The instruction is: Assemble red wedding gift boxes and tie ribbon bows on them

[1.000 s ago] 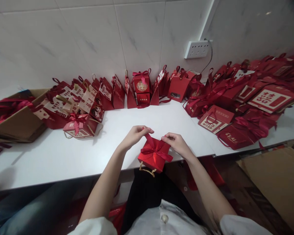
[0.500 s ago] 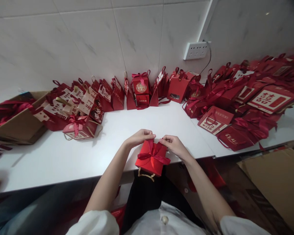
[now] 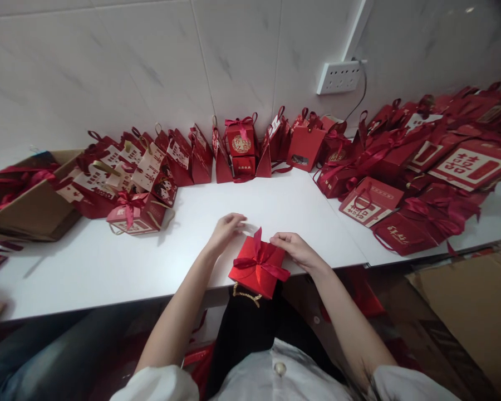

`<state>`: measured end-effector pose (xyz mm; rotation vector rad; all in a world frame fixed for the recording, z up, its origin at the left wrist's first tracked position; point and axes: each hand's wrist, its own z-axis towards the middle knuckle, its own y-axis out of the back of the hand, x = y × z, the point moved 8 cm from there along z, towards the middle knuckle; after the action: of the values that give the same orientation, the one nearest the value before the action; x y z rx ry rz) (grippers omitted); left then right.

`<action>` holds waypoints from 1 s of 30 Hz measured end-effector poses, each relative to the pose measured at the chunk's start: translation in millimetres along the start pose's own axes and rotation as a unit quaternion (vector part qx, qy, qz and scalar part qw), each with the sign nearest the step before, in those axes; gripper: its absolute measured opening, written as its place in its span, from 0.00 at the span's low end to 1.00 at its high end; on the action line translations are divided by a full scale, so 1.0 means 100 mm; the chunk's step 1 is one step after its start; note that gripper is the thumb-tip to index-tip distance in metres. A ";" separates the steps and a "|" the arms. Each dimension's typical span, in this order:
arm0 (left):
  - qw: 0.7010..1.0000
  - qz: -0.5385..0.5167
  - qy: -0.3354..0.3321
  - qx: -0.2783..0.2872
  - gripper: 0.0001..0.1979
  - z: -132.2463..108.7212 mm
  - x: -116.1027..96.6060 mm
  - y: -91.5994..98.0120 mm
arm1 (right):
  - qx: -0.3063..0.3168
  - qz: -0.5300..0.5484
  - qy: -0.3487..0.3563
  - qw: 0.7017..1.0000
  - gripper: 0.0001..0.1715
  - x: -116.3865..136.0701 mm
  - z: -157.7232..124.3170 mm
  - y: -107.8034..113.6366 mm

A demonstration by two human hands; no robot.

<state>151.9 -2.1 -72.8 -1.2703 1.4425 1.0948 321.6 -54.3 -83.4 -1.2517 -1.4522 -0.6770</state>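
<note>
A small bright red gift box (image 3: 244,274) sits at the table's front edge, with a gold rope handle (image 3: 247,295) hanging from its near side. Across its top is a dark red ribbon bow (image 3: 259,259), one tail standing up at the far side. My right hand (image 3: 294,248) is at the box's far right corner, thumb and fingertips pinched on a loop or end of the ribbon. Left of the box, my left hand (image 3: 227,229) is raised off the ribbon, its fingers stretched forward and holding nothing.
Red gift boxes and bags (image 3: 177,159) line the wall on the white table (image 3: 183,245). A larger pile (image 3: 401,161) fills the right side. At left stands a cardboard box (image 3: 37,214) of ribbon. Another person's jeans (image 3: 62,351) show at lower left.
My left hand has let go of the ribbon's upright tail and moved up and left, away from the box. My right hand stays at its far right corner.
</note>
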 end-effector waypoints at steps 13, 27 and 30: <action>0.924 0.216 -0.216 -0.231 0.35 -1.80 -0.09 0.07 | 0.022 0.031 -0.059 0.998 0.24 -0.28 -0.42 -0.26; 0.978 -0.001 -0.102 -0.180 0.16 -0.96 -0.06 0.60 | 0.199 -0.218 -0.074 0.952 0.11 -0.45 -0.83 -0.61; 0.988 0.007 -0.085 -0.127 0.19 -1.02 -0.04 0.48 | 0.145 -0.159 -0.099 0.972 0.22 -0.40 -0.78 -0.39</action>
<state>97.5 -97.5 -45.5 -1.3071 1.2137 1.3956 308.0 -149.0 -90.7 -0.8862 -1.8686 -0.5343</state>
